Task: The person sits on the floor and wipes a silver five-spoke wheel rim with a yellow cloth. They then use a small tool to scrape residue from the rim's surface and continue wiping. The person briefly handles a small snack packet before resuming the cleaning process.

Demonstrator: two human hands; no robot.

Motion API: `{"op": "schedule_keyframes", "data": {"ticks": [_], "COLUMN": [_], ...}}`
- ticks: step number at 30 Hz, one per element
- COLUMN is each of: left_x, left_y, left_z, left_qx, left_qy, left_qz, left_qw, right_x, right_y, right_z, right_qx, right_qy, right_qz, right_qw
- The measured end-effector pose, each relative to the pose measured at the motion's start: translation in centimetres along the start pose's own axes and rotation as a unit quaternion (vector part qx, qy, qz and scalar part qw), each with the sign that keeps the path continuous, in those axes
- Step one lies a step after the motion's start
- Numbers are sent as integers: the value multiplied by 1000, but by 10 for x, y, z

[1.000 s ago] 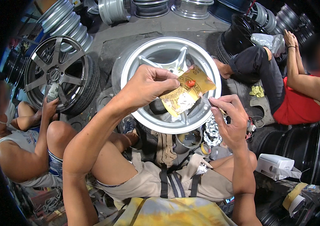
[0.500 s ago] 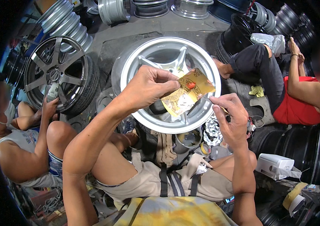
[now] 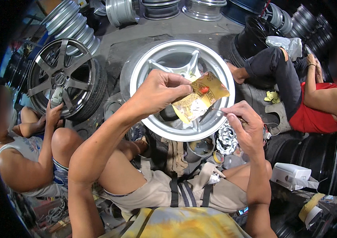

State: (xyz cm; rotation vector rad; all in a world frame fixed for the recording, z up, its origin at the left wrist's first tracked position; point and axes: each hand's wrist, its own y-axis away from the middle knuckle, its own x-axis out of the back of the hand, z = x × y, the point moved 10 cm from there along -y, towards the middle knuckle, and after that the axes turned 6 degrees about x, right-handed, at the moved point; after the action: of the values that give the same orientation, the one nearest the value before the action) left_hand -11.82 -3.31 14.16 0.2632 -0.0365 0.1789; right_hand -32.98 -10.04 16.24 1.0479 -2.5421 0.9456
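Observation:
Pinched between thumb and fingers of my left hand (image 3: pixel 166 91) is a piece of yellow-backed sandpaper (image 3: pixel 218 92), held over the wheel. On it sit a smear of white paste (image 3: pixel 198 108) and a small red dab (image 3: pixel 204 90). My right hand (image 3: pixel 244 123), just right of the sandpaper, grips a thin stick-like tool (image 3: pixel 218 110); its dark tip points at the paper, and its exact kind is too small to tell. Below both hands lies a silver alloy wheel rim (image 3: pixel 136 85), face up, its spokes partly covered by the paper and my left hand.
At left, a person (image 3: pixel 21 162) holds a grey tool (image 3: pixel 57 96) against a dark wheel with a tire (image 3: pixel 37 79). Another person in red (image 3: pixel 323 107) sits at right. Stacked rims (image 3: pixel 67 23) stand behind. Near my knees are a tape roll (image 3: pixel 217 157) and a white box (image 3: pixel 291 174).
My right hand has turned slightly, and the thin tool's tip now shows beside the sandpaper. My left hand keeps its hold on the paper. The whole view has shifted a little.

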Motion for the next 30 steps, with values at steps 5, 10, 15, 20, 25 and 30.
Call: {"op": "schedule_keyframes", "data": {"ticks": [5,10,15,20,25,30], "left_x": [-1,-3,-1,-1,41,132], "left_y": [-3,-3,-1,1,-3,-32], "left_z": [-10,-15,-9,-6,9,24], "left_qx": [45,66,51,52,4,-84], "left_qy": [62,107,86,52,10,42], "left_qz": [-16,-27,-18,-12,49,151], "left_qw": [997,992,995,997,999,984], "right_x": [3,0,1,2,-3,-3], "right_y": [0,2,1,6,15,23], "right_z": [-15,-20,-24,6,22,47], "right_qx": [64,77,109,-30,-80,-112], "right_qy": [65,92,109,-14,-49,-17], "right_qz": [38,49,31,48,47,35], "right_qw": [995,992,988,998,995,993]}}
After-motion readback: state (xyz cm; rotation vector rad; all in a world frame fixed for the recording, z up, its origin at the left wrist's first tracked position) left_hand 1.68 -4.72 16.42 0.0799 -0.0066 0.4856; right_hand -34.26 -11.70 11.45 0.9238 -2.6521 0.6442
